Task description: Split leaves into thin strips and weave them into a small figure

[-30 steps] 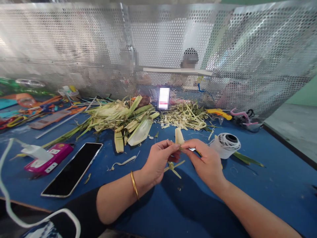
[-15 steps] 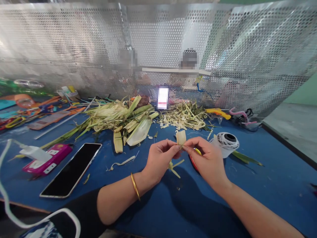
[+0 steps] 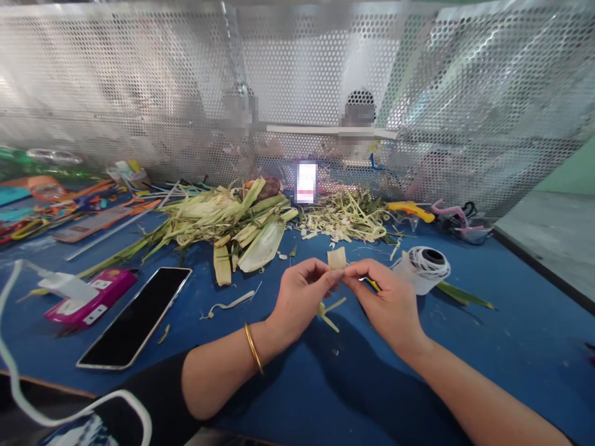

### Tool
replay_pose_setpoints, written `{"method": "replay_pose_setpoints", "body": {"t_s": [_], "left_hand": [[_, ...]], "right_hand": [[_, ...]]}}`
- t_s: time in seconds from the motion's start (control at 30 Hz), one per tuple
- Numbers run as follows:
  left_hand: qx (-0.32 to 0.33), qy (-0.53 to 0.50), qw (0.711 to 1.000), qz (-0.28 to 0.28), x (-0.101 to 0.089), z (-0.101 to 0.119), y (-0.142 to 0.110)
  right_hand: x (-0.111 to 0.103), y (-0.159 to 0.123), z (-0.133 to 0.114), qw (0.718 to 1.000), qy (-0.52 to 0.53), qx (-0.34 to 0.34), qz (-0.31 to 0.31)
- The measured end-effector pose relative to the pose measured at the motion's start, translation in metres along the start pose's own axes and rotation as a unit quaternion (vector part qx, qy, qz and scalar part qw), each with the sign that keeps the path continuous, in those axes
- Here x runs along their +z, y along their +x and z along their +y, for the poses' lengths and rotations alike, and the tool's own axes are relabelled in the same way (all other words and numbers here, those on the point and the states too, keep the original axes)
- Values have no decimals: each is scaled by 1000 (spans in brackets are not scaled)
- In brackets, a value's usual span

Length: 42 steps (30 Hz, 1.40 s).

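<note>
My left hand (image 3: 304, 294) and my right hand (image 3: 385, 303) meet fingertip to fingertip over the blue table. Both are pinched on a small pale piece of husk (image 3: 336, 258), whose broad flat end stands up above the fingers. Below the left fingers hang thin greenish strips (image 3: 330, 316). How the strips join the husk piece is hidden by my fingers. Close beside my right hand stands a spool of white thread (image 3: 425, 269). Something yellow (image 3: 373, 284), mostly covered, lies behind that hand.
Behind my hands are a heap of green husks (image 3: 223, 217) and a pile of pale scraps (image 3: 346, 217). On the left lie a black-screened phone (image 3: 134, 319) and a magenta power strip (image 3: 95, 297). A yellow-handled cutter (image 3: 411, 210) sits far right. A perforated metal screen (image 3: 297, 74) backs the table.
The husk piece has tilted, and its upper end looks shorter and wider. My hands have barely shifted, and both still pinch it.
</note>
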<state>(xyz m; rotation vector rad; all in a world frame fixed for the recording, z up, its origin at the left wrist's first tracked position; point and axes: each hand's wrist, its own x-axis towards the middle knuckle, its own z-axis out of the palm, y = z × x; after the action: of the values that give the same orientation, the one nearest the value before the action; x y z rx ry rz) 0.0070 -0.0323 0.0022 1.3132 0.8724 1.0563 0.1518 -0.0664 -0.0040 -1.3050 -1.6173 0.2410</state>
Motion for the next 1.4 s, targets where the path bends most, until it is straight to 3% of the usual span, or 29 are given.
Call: {"method": "replay_pose_setpoints", "body": {"t_s": [0.27,0.5,0.6,0.8,0.93,1.4], "left_hand": [[29,47,998,35,0,-2,3],[0,-23,1000,18,1,3,0],[-25,-46,998,21,0,3,1],[-103,-123,987,-3,-3,3,3],[-131,-153,979,-19,-3,3,3],[-46,-69,997,6,1,5,0]], "right_hand": [[0,2,-5,999,20,46,-2],[0,5,-4,993,74,87,-10],[-1,6,-2,995,69,67,-16],[-3,5,3,998,37,-37,-38],[-3,5,6,998,13,-54,-34],[-3,5,-6,998,42,42,7]]}}
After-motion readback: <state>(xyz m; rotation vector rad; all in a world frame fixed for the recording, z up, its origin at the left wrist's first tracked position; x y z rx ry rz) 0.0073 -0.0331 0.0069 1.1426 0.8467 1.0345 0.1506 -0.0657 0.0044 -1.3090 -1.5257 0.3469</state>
